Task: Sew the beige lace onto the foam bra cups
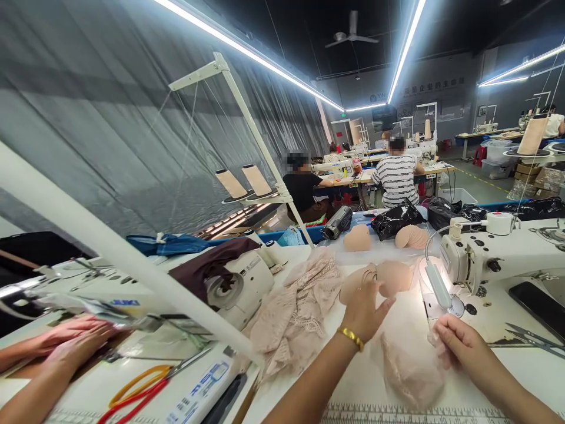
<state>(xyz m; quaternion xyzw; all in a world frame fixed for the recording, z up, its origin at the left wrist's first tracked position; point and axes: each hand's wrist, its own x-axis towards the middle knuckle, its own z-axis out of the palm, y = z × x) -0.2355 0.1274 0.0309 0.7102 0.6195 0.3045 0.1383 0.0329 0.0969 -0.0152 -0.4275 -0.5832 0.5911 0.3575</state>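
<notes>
My left hand [364, 300], with a gold bracelet at the wrist, has its fingers spread over a beige molded cup [353, 282]. A second cup [394, 278] lies just right of it. My right hand [457, 341] is closed on the edge of a sheer pale pink fabric piece [412, 359], which spreads on the white table between my hands. Above my right hand stands a sewing machine [463, 259] with a small lit lamp [436, 282]. Crumpled pink lace [295, 312] lies left of my left hand.
Black scissors [534, 338] and a phone [538, 306] lie at the right. A ruler [410, 414] runs along the front edge. At the left, another person's hands [79, 341] work near a machine and red-orange scissors [141, 388]. A thread stand [256, 129] rises behind.
</notes>
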